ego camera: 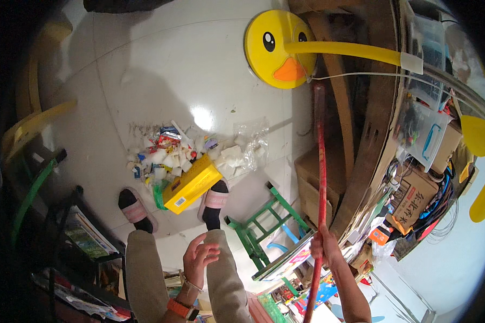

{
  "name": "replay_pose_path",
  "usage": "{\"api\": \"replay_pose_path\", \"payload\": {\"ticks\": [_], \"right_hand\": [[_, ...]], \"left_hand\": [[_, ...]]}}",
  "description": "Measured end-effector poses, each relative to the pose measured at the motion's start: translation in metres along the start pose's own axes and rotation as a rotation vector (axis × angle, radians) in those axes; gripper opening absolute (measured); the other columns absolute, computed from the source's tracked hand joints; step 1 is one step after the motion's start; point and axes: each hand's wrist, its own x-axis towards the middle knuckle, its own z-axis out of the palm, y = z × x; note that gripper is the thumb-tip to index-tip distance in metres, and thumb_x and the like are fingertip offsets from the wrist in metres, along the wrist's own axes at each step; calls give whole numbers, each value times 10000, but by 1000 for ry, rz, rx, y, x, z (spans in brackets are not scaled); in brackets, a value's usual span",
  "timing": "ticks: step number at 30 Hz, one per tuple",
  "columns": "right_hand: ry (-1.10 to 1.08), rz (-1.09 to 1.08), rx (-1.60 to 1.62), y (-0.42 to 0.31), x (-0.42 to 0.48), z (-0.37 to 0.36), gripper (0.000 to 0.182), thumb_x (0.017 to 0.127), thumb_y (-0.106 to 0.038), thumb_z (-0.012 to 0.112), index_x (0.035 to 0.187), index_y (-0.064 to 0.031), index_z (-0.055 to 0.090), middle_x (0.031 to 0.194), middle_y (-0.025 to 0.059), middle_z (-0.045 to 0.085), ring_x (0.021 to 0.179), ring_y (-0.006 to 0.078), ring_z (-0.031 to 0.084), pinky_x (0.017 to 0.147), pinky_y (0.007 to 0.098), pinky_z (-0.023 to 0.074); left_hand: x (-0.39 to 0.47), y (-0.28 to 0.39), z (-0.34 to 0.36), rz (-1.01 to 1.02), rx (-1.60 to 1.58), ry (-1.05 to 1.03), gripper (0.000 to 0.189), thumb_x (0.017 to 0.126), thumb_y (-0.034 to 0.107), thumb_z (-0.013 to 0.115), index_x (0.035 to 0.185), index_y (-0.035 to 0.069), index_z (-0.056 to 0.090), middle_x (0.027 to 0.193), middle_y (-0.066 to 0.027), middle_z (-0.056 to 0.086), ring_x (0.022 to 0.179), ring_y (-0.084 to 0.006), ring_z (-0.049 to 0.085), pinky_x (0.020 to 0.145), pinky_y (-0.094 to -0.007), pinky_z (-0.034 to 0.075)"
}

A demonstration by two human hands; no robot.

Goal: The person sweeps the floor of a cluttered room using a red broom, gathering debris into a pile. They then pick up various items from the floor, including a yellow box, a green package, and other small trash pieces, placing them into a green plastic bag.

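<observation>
My right hand (324,247) is wrapped around a long red pole (321,181). The pole's far end points towards a dark space under a wooden shelf unit, and its near end runs out of the picture at the bottom. Over my right leg, my left hand (201,255) is held with loosely curled fingers and nothing in them. A pile of litter (173,153), with paper scraps, white foam-like bits and wrappers, lies on the tiled floor (153,89) before my feet. A yellow box (192,183) lies against the pile, and clear plastic wrap (251,139) at its right edge.
A yellow stand base with a duck face (281,50) is on the floor ahead. A small green chair (262,226) stands right of my feet. Cardboard boxes (313,177) and a cluttered shelf (412,194) line the right. A dark rack with magazines (89,234) is at left.
</observation>
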Motion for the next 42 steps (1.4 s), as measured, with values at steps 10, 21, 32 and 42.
{"api": "replay_pose_path", "payload": {"ticks": [10, 21, 32, 42], "right_hand": [[171, 195, -143, 81, -175, -65, 418, 926, -480, 441, 722, -116, 464, 504, -49, 405, 366, 66, 347, 338, 224, 252], [195, 51, -480, 39, -91, -44, 458, 943, -475, 395, 689, -94, 417, 466, -14, 357, 338, 81, 318, 313, 249, 249], [73, -274, -770, 95, -168, -53, 414, 936, -409, 462, 676, -88, 495, 512, -29, 411, 423, 58, 351, 390, 250, 268], [228, -792, -1140, 21, -9, -41, 288, 892, -260, 545, 791, 8, 529, 535, 185, 493, 457, 288, 517, 450, 382, 387]], "left_hand": [[-3, -1, -7, 9, -64, 15, 412, 899, 228, 523, 1253, 37, 432, 983, -130, 616, 857, -193, 612, 742, -303, 513], [0, -9, -7, 23, -69, 35, 414, 897, 226, 521, 1250, 30, 428, 989, -130, 616, 846, -183, 607, 739, -296, 511], [8, -33, -3, 6, -15, 47, 409, 901, 215, 516, 1259, 37, 428, 983, -128, 617, 843, -187, 609, 731, -301, 515], [10, -45, 1, -22, 26, 80, 416, 899, 242, 524, 1254, 37, 450, 989, -133, 622, 865, -206, 614, 766, -334, 510]]}}
